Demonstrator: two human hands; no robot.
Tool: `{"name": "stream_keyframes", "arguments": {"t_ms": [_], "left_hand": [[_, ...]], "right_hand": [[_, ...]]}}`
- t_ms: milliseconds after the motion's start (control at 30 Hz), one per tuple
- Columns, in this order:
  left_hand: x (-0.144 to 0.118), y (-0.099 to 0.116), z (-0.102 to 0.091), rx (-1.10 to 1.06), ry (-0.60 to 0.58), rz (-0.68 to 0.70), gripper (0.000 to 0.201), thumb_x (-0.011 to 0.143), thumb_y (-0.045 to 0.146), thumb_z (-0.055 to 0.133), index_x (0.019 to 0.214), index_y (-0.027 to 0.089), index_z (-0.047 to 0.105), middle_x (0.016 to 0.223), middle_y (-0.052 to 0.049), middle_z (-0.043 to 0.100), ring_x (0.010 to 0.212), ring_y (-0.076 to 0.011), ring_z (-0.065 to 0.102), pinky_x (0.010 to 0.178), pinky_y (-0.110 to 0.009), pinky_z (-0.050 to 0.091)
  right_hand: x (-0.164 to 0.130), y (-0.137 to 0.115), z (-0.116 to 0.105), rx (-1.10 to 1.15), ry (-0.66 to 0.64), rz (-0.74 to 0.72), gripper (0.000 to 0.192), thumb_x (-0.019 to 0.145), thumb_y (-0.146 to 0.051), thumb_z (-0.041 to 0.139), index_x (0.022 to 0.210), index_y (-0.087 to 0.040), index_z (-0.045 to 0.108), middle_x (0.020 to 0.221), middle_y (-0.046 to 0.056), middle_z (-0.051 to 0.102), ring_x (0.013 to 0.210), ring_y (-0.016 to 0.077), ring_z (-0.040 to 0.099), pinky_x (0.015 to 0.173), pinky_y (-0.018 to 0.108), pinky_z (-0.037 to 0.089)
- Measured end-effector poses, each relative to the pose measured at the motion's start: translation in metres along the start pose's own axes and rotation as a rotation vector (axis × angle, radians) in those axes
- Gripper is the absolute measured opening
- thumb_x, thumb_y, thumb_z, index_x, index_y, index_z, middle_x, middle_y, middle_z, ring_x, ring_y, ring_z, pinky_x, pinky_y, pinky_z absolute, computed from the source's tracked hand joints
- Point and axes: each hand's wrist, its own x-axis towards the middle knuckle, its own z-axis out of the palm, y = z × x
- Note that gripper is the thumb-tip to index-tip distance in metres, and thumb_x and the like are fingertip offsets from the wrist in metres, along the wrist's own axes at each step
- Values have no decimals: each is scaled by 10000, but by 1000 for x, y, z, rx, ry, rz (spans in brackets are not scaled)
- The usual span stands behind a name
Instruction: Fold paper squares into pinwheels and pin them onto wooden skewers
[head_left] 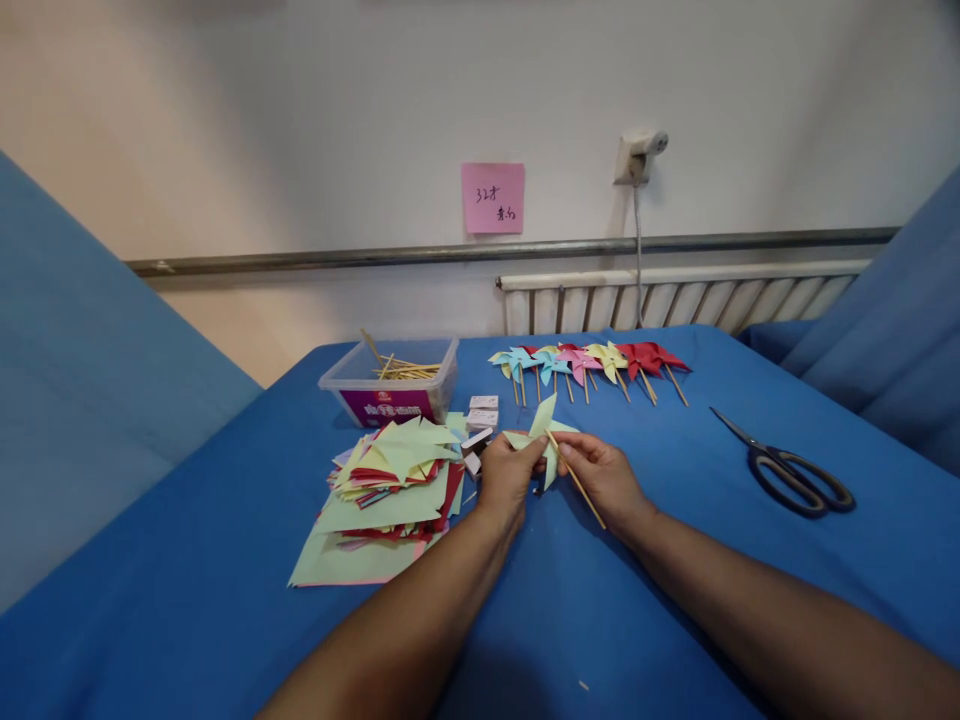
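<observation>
A pale green paper pinwheel (541, 428) on a thin wooden stick is held just above the blue table. My left hand (506, 478) pinches the folded paper at its centre. My right hand (604, 477) grips the stick, which slants down to the right past my palm. To the left of my left hand lies a messy stack of coloured paper squares (390, 490), mostly pale green with red and pink beneath.
A row of finished pinwheels (589, 364) lies at the back of the table. A clear plastic box of wooden sticks (390, 385) stands back left, small white boxes (482, 410) beside it. Black-handled scissors (787, 470) lie to the right. A radiator runs along the wall.
</observation>
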Motion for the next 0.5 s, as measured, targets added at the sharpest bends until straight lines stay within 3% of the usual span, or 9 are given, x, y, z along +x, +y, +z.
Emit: {"name": "stream_keyframes", "arguments": {"t_ms": [300, 500], "left_hand": [[1, -1, 1, 9, 6, -3, 331, 552, 308, 796, 735, 150, 571, 554, 15, 589, 472, -116, 531, 496, -249, 424], [2, -1, 1, 5, 7, -11, 334, 553, 311, 797, 741, 150, 572, 562, 17, 590, 475, -116, 538, 496, -247, 428]], "right_hand": [[-1, -4, -1, -49, 23, 16, 426, 649, -432, 782, 978, -168, 721, 611, -17, 620, 561, 117, 533, 528, 232, 372], [0, -2, -1, -26, 16, 18, 397, 645, -412, 791, 961, -178, 733, 627, -15, 635, 586, 110, 534, 570, 231, 389]]}}
